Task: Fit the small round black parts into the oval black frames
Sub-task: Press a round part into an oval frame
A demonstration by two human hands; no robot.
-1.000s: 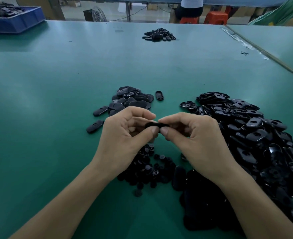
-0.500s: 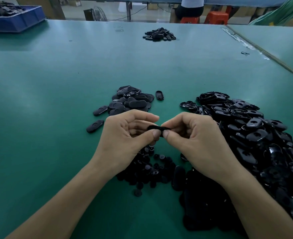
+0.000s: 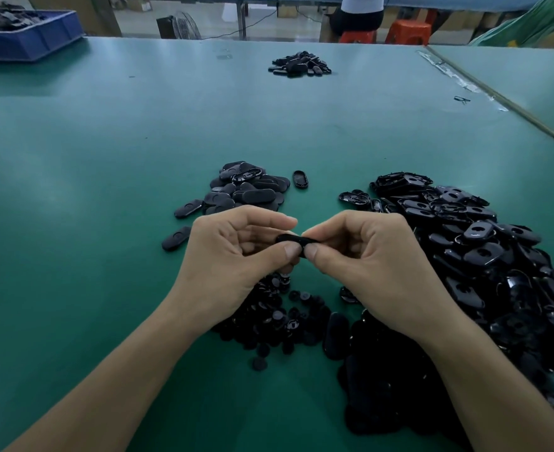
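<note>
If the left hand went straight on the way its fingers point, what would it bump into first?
Probably the right hand: it and the left hand both pinch one oval frame, thumb tips nearly touching. Depth is unclear.

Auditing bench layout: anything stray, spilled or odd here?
Minor only. One oval frame lies alone right of the near pile; one round part sits apart from its heap. Nothing looks damaged.
</note>
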